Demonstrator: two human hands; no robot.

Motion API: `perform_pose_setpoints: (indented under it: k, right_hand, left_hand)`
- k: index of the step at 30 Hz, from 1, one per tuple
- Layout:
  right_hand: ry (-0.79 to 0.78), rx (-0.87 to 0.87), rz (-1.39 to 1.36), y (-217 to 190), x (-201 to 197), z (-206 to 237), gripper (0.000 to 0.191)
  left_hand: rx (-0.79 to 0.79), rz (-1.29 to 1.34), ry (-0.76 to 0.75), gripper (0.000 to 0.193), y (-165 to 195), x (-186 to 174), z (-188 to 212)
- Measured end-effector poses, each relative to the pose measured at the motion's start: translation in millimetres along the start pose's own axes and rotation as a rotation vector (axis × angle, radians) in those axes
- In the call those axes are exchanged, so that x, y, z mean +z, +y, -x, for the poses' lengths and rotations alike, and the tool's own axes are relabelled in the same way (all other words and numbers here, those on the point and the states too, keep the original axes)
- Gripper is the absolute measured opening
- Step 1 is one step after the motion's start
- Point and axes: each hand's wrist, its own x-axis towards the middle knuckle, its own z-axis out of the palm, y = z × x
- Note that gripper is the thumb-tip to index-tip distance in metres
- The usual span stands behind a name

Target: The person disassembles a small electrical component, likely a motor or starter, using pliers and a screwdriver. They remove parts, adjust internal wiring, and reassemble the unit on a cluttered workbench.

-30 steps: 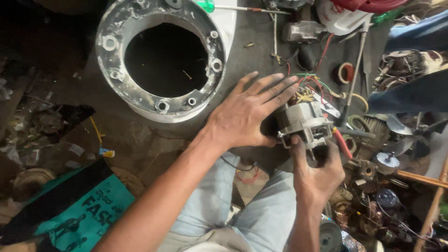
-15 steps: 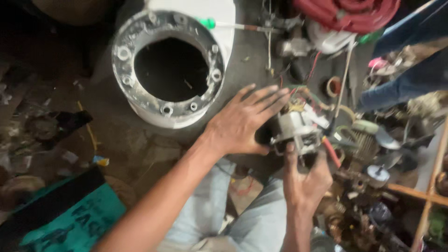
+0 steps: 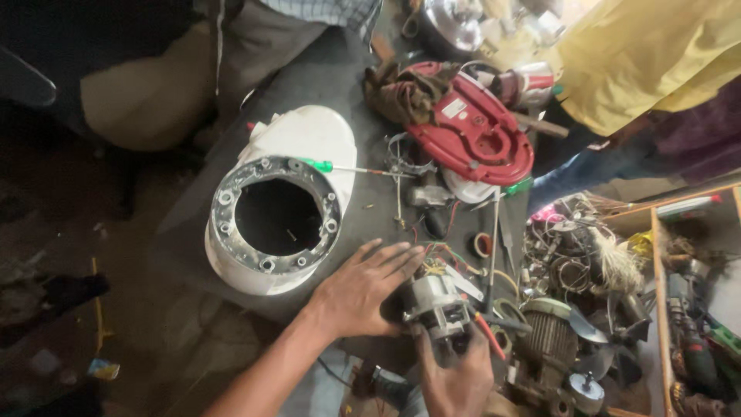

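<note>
A small grey electric motor [image 3: 437,303] with coloured wires at its top lies on the dark work surface. My left hand [image 3: 363,287] rests flat against the motor's left side, fingers spread toward the wires. From below, my right hand [image 3: 455,377] grips the motor's lower end. Up and to the left sits a white appliance housing [image 3: 309,147] with a round metal ring [image 3: 274,218] around a dark opening.
A green-handled screwdriver [image 3: 340,167] lies by the housing. A red appliance shell [image 3: 472,136] and a rag sit farther up. Motors, fan blades and tangled wire [image 3: 571,309] crowd the right. Other people, one in yellow [image 3: 656,54], stand at the top.
The view has tilted upward, so the hands and motor now sit lower in the frame and people at the top appear. Both hands stay on the motor.
</note>
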Motion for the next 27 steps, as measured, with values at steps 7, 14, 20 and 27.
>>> perform_pose_setpoints:
  k: [7,14,20,27]
  right_hand:
    - [-0.175,0.330,-0.111,-4,-6,-3,0.069]
    - [0.085,-0.137,0.026,-8,0,10,0.078]
    - [-0.121,0.235,0.019,-4,-9,3,0.064]
    - [0.019,-0.005,0.009,-5,1,9,0.080]
  left_hand:
    - [0.013,-0.025,-0.025,0.120,1,-2,-1]
    - [0.013,-0.018,0.006,0.120,-1,6,4]
    - [0.001,-0.031,-0.032,0.121,0,9,1]
    - [0.002,-0.036,-0.031,0.120,-5,17,3]
